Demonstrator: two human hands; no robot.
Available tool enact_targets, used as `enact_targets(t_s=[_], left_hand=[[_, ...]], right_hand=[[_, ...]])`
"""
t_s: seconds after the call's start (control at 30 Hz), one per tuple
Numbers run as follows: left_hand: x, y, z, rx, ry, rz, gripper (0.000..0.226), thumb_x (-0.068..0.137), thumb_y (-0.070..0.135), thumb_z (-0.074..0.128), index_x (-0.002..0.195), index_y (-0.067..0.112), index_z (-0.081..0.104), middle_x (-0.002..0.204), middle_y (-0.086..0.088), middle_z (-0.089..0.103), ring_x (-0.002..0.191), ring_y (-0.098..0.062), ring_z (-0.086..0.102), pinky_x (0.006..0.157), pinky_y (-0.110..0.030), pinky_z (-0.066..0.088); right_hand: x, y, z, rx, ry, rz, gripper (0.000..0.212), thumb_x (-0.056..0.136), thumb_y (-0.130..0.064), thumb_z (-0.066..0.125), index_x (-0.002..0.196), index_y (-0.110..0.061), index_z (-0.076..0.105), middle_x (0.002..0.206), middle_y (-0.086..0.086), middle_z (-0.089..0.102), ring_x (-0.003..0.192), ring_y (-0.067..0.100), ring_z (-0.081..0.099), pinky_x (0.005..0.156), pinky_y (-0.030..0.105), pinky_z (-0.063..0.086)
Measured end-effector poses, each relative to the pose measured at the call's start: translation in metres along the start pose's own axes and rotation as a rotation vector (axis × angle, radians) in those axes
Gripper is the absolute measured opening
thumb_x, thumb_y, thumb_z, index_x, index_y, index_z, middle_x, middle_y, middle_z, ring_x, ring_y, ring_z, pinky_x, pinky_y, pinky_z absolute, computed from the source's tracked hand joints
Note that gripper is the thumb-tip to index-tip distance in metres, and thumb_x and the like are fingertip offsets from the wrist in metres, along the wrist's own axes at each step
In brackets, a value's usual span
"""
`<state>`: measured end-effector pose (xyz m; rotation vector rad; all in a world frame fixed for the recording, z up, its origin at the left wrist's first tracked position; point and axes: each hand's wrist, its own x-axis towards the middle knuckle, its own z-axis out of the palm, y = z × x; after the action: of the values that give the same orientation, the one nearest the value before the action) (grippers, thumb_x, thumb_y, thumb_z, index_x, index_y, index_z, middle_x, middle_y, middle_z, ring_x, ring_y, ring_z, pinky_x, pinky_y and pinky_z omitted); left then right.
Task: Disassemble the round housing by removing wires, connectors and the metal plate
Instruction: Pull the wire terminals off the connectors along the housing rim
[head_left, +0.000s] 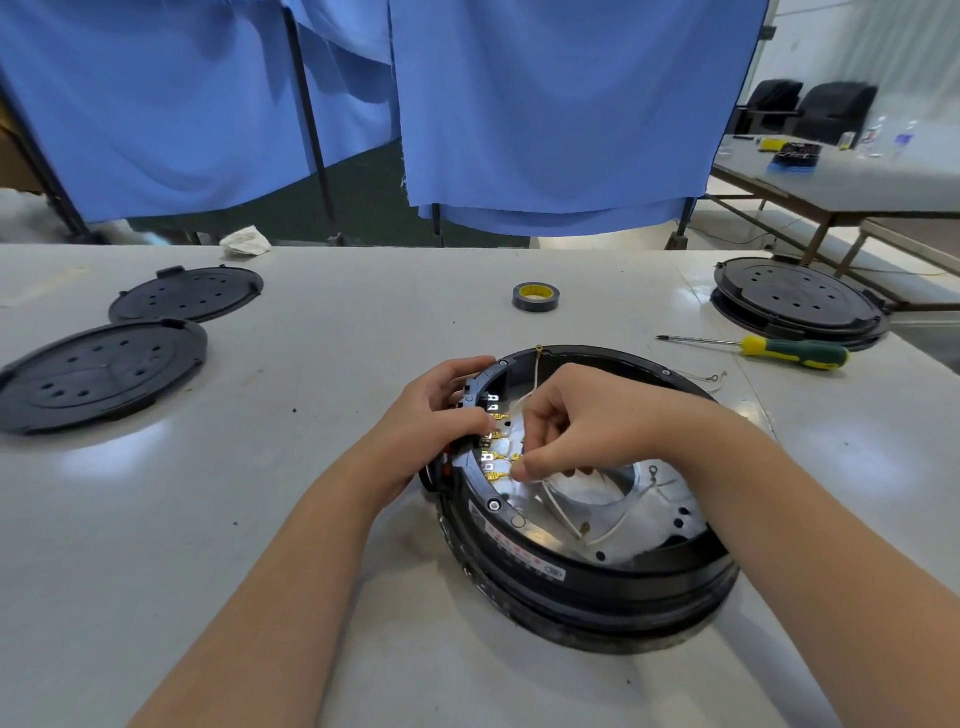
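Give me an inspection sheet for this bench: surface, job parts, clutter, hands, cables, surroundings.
Surface: pale table, scuffed, with dark specks.
Job's things: round housing lies open; metal plate is inside it; gold connectors sit in a row at its left wall.
Clutter: two black lids at left, lid stack at right, screwdriver, tape roll, crumpled rag.
Hands: left hand grips the housing rim; right hand pinches at the connectors.
Cables: white wires loop over the plate.
Surroundings: blue curtains, second table, dark chairs.
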<state>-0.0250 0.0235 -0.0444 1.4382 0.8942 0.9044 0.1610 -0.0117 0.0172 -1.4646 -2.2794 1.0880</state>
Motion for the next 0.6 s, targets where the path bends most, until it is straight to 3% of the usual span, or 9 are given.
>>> enact_targets(t_s=[0.17,0.3,0.47,0.6], left_hand=[[0.001,0.0,0.0,0.004,0.0,0.005,0.06,0.064,0.011,0.067,0.12,0.032,0.061,0.114,0.0,0.068,0.092,-0.015,0.07,0.071,-0.025,0.055],[0.001,0.0,0.0,0.005,0.005,-0.002,0.06,0.062,0.013,0.068,0.118,0.034,0.062,0.113,0.001,0.069,0.093,-0.015,0.07,0.072,-0.026,0.054],[0.001,0.0,0.0,0.003,0.012,-0.001,0.059,0.062,0.013,0.067,0.117,0.034,0.062,0.111,0.003,0.071,0.095,-0.015,0.07,0.071,-0.023,0.054],[0.002,-0.001,0.0,-0.031,0.027,-0.006,0.053,0.065,0.016,0.072,0.115,0.031,0.065,0.109,0.001,0.073,0.098,-0.018,0.07,0.078,-0.028,0.055]], right_hand=[[0.004,0.002,-0.001,0.0,-0.005,0.018,0.02,0.075,-0.03,0.079,0.067,-0.017,0.066,0.054,-0.007,0.063,0.054,0.005,0.057,0.054,0.02,0.047],[0.001,-0.004,-0.005,-0.014,0.028,0.009,0.02,0.075,-0.033,0.078,0.065,-0.021,0.065,0.05,-0.011,0.06,0.048,0.0,0.053,0.05,0.014,0.041],[-0.008,-0.014,-0.012,-0.07,0.223,-0.039,0.019,0.076,-0.039,0.076,0.069,-0.023,0.069,0.053,-0.012,0.055,0.048,-0.001,0.046,0.047,0.011,0.036],[-0.024,-0.021,-0.028,-0.076,0.429,-0.089,0.017,0.079,-0.039,0.073,0.07,-0.024,0.07,0.054,-0.013,0.054,0.048,-0.001,0.043,0.047,0.008,0.035]])
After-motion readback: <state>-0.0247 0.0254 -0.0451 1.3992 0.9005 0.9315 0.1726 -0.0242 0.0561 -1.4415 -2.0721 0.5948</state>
